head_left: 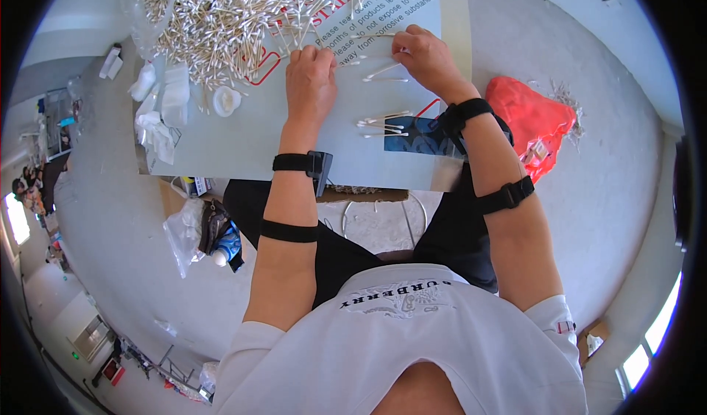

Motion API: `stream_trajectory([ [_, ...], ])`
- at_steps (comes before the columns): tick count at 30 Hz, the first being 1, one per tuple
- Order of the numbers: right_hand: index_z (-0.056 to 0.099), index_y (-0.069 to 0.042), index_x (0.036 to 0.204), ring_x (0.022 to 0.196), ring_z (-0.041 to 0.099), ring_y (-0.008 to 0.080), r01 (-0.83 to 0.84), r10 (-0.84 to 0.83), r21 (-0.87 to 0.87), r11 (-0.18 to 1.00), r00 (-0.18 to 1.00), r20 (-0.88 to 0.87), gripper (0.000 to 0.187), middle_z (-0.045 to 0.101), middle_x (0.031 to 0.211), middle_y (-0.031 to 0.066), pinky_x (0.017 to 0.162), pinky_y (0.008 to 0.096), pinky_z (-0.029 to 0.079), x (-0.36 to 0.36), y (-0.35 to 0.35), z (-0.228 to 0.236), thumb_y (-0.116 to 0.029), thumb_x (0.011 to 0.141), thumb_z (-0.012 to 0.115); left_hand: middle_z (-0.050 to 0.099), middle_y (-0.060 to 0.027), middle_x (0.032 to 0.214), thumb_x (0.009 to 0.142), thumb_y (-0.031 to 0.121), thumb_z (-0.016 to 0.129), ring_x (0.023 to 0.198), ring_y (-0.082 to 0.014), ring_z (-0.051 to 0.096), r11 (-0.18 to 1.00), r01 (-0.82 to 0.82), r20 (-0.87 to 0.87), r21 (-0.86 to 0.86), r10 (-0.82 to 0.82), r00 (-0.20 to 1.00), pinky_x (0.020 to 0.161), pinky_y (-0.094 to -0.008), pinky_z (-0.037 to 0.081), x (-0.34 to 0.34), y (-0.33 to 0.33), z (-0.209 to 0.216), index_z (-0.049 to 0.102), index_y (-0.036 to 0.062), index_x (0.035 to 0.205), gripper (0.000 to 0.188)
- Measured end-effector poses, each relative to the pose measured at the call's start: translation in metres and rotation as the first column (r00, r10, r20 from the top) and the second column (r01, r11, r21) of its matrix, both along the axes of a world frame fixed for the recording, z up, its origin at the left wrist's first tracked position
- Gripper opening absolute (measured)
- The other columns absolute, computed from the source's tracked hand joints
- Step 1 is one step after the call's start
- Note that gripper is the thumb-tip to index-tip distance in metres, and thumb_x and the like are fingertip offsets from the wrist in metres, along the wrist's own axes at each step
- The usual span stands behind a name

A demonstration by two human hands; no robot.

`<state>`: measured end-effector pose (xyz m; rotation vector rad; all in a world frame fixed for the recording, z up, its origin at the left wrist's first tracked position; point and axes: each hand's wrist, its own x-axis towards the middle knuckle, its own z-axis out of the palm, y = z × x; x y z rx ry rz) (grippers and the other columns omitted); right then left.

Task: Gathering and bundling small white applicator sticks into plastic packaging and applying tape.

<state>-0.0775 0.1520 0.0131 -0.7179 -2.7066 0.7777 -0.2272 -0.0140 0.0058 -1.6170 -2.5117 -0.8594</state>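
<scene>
Right of the big loose swab heap (213,32), only a few swabs (383,126) lie grouped, left hand (311,80) and right hand (423,55) fingers bunched, grips unclear.

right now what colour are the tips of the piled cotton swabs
The piled cotton swabs have white tips, best seen in the head view.

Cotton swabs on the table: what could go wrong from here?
1. The small group of swabs lies close to the right wrist strap; a low sideways sweep of that arm might scatter it.
2. The large loose pile sits near the left hand, so a bump could send strays toward the smaller groups.
3. A few separate swabs lie beside the right hand and might get knocked askew.
</scene>
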Motion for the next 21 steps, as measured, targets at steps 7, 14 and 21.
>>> stream_trajectory([
  [7,0.060,-0.009,0.089,0.091,0.058,0.0305,-0.055,0.053,-0.013,0.998,0.992,-0.110,0.020,0.057,0.094,0.0082,0.079,0.0380,0.048,0.022,-0.010,0.006,-0.013,0.074,0.073,0.055,-0.0075,0.082,0.073,-0.004,0.061,0.084,-0.0296,0.053,1.000,-0.012,0.011,0.019,0.012,1.000,0.074,-0.0413,0.044,0.003,-0.001,0.000,0.058,0.0067,0.079,0.013],
  [14,0.060,-0.009,0.087,0.088,0.059,0.0297,-0.086,0.085,-0.064,0.994,0.996,-0.022,0.018,0.057,0.093,0.0074,0.077,0.0371,0.049,0.024,-0.011,0.009,-0.013,0.075,0.072,0.056,-0.0098,0.082,0.074,-0.002,0.063,0.085,-0.0310,0.053,0.996,-0.089,0.012,-0.004,0.089,0.996,0.074,-0.0414,0.044,0.004,-0.003,0.000,0.057,0.0057,0.079,0.010],
  [21,0.066,-0.004,0.094,0.093,0.059,0.0353,0.137,-0.197,-0.244,0.960,0.950,-0.243,0.018,0.059,0.098,0.0142,0.081,0.0402,0.049,-0.002,-0.001,-0.005,-0.007,0.077,0.067,0.058,-0.0114,0.081,0.074,0.000,0.061,0.083,-0.0329,0.054,0.996,-0.059,0.058,0.068,0.055,0.997,0.072,-0.0431,0.046,0.003,0.021,-0.001,0.058,0.0063,0.078,0.008],
])
